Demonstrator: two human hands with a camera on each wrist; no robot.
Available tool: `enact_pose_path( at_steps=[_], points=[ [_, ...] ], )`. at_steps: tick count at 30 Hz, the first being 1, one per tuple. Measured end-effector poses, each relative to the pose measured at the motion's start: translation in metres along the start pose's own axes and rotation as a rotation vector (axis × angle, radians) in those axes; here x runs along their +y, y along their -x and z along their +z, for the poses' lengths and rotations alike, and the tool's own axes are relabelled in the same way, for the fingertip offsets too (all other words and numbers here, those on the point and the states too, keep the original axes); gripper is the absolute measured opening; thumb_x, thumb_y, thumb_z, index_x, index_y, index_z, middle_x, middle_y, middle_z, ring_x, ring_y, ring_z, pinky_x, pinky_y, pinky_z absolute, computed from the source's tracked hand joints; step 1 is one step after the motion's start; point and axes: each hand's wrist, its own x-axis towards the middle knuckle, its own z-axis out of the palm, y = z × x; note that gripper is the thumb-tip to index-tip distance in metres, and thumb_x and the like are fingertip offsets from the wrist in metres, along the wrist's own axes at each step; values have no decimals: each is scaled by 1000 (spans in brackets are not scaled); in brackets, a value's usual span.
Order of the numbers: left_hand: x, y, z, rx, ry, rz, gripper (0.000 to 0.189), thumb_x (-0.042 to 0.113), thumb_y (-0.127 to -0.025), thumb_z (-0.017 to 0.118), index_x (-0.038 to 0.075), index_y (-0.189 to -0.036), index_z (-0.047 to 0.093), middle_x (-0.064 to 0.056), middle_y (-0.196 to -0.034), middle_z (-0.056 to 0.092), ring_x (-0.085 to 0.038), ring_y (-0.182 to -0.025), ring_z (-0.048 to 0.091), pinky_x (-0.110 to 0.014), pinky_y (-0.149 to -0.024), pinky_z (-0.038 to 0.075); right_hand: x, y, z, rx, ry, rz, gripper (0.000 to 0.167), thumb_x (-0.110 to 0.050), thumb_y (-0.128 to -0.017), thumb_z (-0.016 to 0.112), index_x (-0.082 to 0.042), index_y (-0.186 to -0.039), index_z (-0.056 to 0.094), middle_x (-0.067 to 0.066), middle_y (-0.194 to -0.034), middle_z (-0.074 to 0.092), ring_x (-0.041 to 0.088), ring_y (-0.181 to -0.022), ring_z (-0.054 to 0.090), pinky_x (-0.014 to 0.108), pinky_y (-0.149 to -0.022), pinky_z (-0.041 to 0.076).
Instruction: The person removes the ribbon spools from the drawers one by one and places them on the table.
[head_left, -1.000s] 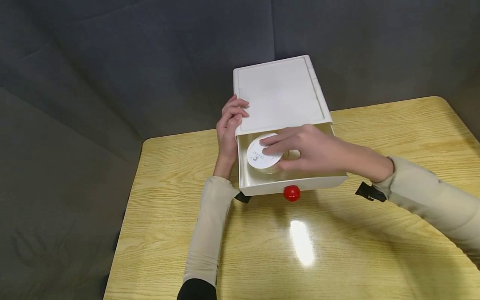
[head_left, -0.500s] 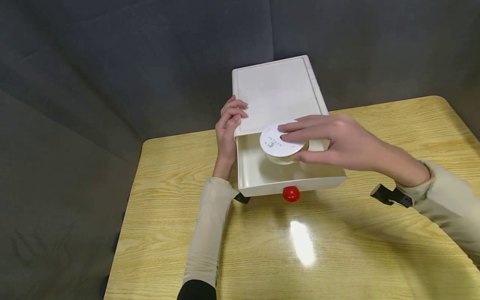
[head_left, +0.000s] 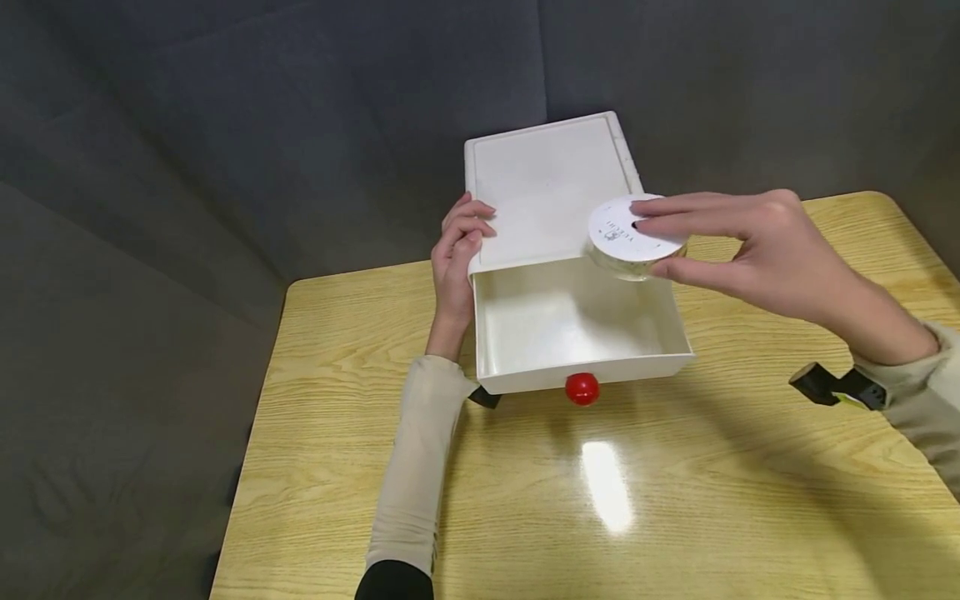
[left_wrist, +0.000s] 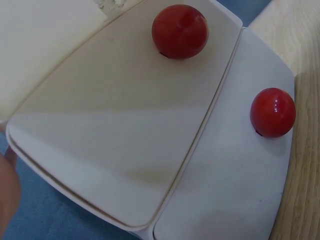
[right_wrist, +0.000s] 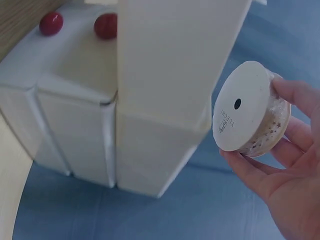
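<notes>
In the head view my right hand (head_left: 772, 242) holds a ribbon spool (head_left: 630, 233) by its rim, above the right side of the pulled-out drawer (head_left: 585, 367). The spool has a white printed disc with a small centre hole. In the right wrist view, star-patterned ribbon shows around the spool (right_wrist: 240, 110), pinched between thumb and fingers. My left hand (head_left: 453, 258) grips the left edge of the white drawer unit (head_left: 551, 183), fingers bent over its top. Inside the open drawer the bare white bottom shows, and a red knob (head_left: 582, 388) sits on its front.
Below the open drawer are two closed drawer fronts with red knobs, the middle knob (left_wrist: 180, 31) and the lower knob (left_wrist: 272, 112). The unit stands on a wooden table (head_left: 337, 417), with a dark curtain (head_left: 360, 125) behind.
My right hand has lifted the ribbon spool up out of the drawer and moved it to the right. The left hand and the drawer unit have hardly moved.
</notes>
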Motion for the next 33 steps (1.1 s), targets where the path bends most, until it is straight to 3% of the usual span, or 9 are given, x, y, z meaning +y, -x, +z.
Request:
enact_pose_path(
  at_steps=[3, 5, 7, 10, 13, 17, 22, 27, 33],
  points=[
    [0, 0, 0, 7, 1, -6, 30, 15, -92, 44, -10, -84, 58, 12, -111, 64, -25, -140, 42, -41, -125, 23, 5, 5, -9, 31, 56, 72, 43, 2, -73, 88, -6, -114, 80, -12, -129, 69, -9, -86, 64, 10, -46, 23],
    [0, 0, 0, 9, 3, -8, 30, 15, -92, 44, -10, -84, 58, 12, -110, 64, -25, -140, 42, -41, -124, 23, 8, 9, -14, 65, 72, 125, 42, 4, -73, 87, -5, -113, 80, -16, -128, 69, -9, -60, 50, 14, -41, 16],
    [0, 0, -1, 7, 5, -9, 30, 15, -92, 44, -10, -84, 58, 12, -110, 64, -25, -140, 42, -41, -124, 23, 13, 13, -18, 103, 75, 175, 40, 6, -73, 86, -4, -111, 80, -18, -126, 69, -6, -49, 37, 15, -40, 15],
    [0, 0, -1, 6, 4, -8, 30, 15, -92, 44, -10, -85, 58, 12, -110, 64, -24, -140, 42, -41, -124, 23, 19, 20, -23, 152, 69, 232, 38, 7, -74, 85, -1, -111, 80, -21, -123, 70, -7, -54, 47, 16, -40, 15],
    [0, 0, -2, 5, 2, -3, 30, 15, -92, 43, -10, -84, 58, 12, -109, 64, -24, -139, 42, -41, -124, 23, 25, 25, -25, 172, 79, 268, 38, 6, -75, 85, -2, -113, 80, -24, -121, 69, -12, -83, 64, 17, -43, 18],
    [0, 0, -3, 2, 7, 12, 30, 15, -92, 43, -10, -84, 58, 12, -109, 63, -26, -139, 42, -42, -124, 23, 33, 32, -24, 176, 94, 325, 39, 2, -79, 86, -6, -117, 79, -25, -122, 68, -16, -107, 61, 8, -54, 34],
    [0, -1, -3, -2, 15, 20, 30, 14, -93, 44, -11, -84, 57, 11, -109, 63, -26, -139, 42, -43, -125, 22, 49, 41, -23, 195, 102, 397, 37, -3, -82, 85, -6, -119, 78, -23, -124, 68, -18, -108, 59, 1, -82, 44],
    [-1, -1, -3, -1, 11, 12, 30, 14, -93, 44, -11, -84, 58, 11, -109, 63, -26, -139, 42, -42, -125, 22, 66, 51, -24, 226, 40, 537, 36, -10, -86, 84, -7, -121, 77, -27, -120, 68, -23, -99, 59, 0, -75, 43],
    [0, -1, -2, 4, 19, 15, 31, 14, -93, 43, -11, -84, 58, 11, -109, 64, -26, -139, 43, -42, -125, 23, 88, 64, -18, 246, 3, 638, 39, -15, -87, 83, -4, -124, 75, -23, -121, 69, -19, -102, 59, 0, -80, 44]
  ],
)
